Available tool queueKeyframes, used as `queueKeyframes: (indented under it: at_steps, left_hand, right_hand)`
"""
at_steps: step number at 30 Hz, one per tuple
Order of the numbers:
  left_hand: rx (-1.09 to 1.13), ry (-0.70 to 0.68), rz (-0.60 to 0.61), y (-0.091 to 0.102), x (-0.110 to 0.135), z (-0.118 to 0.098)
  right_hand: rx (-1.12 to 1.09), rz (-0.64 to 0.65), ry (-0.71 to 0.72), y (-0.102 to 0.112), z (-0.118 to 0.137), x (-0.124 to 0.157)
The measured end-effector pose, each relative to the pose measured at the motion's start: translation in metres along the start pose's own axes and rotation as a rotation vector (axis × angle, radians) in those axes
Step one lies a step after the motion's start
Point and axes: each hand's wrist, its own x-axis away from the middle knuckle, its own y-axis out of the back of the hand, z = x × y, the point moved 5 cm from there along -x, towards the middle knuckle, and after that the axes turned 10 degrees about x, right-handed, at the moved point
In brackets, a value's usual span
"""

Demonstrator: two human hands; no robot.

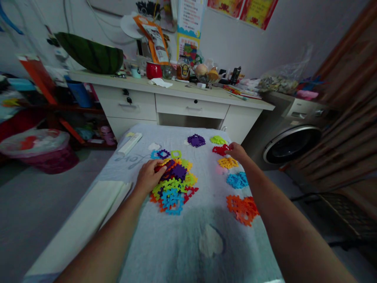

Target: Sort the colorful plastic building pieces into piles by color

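Observation:
On the left of the cloth-covered table is a mixed heap of interlocking plastic pieces [173,184] in blue, green, orange, yellow, purple and red. My left hand [149,175] rests at its left edge, thumb and fingers closed around a dark red piece [160,168]. My right hand [236,152] reaches to a small red pile [219,149], its fingertips pinched at a red piece there. Nearby lie one-colour piles: purple [196,140], lime green [218,140], yellow [227,162], blue [237,180] and orange [243,209]. My fingers partly hide what they hold.
A white box-like strip [130,144] lies at the table's far left corner. Behind stands a white drawer cabinet [191,106] bearing a watermelon piece [91,54], jars and packets. A washing machine [290,133] is at the right, a lined pink bin [44,151] at the left.

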Motion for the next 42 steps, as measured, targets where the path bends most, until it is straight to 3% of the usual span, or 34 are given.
queueKeyframes:
  at_steps: [4, 9, 13, 16, 18, 20, 25, 27, 29, 32, 42]
  left_hand:
    - [-0.006, -0.001, 0.018, 0.001, 0.0, -0.001]
    - [-0.014, 0.015, 0.022, 0.001, 0.0, -0.002]
    - [-0.016, 0.017, 0.015, 0.001, 0.0, -0.002]
    - [-0.016, 0.019, 0.021, 0.001, 0.001, 0.0]
    - [-0.013, 0.02, 0.016, 0.001, 0.001, 0.001]
    - [-0.005, 0.021, 0.003, 0.001, 0.0, 0.001]
    - [0.015, 0.027, -0.006, 0.001, 0.001, -0.002]
    - [0.02, 0.03, -0.002, 0.001, 0.001, -0.002]
    - [0.024, 0.031, -0.002, 0.001, 0.001, -0.001]
    - [0.027, 0.024, -0.004, 0.001, 0.002, 0.0]
    - [0.024, 0.029, -0.007, 0.001, 0.001, -0.002]
  right_hand:
    - [0.009, 0.018, -0.158, -0.02, -0.026, -0.02]
    - [-0.002, 0.068, -0.215, -0.036, -0.034, -0.026]
    - [-0.004, 0.073, -0.247, -0.038, -0.033, -0.022]
    - [0.011, -0.03, -0.24, -0.026, -0.024, -0.016]
    - [0.017, -0.105, -0.173, -0.014, -0.007, -0.007]
    - [-0.005, -0.102, -0.032, -0.004, 0.021, 0.007]
    - [-0.147, 0.206, 0.537, 0.0, 0.104, 0.089]
    - [-0.171, 0.284, 0.645, -0.004, 0.123, 0.126]
    - [-0.202, 0.303, 0.688, -0.008, 0.132, 0.152]
    - [-0.251, 0.277, 0.691, -0.017, 0.136, 0.168]
    - [-0.315, 0.177, 0.66, -0.037, 0.132, 0.165]
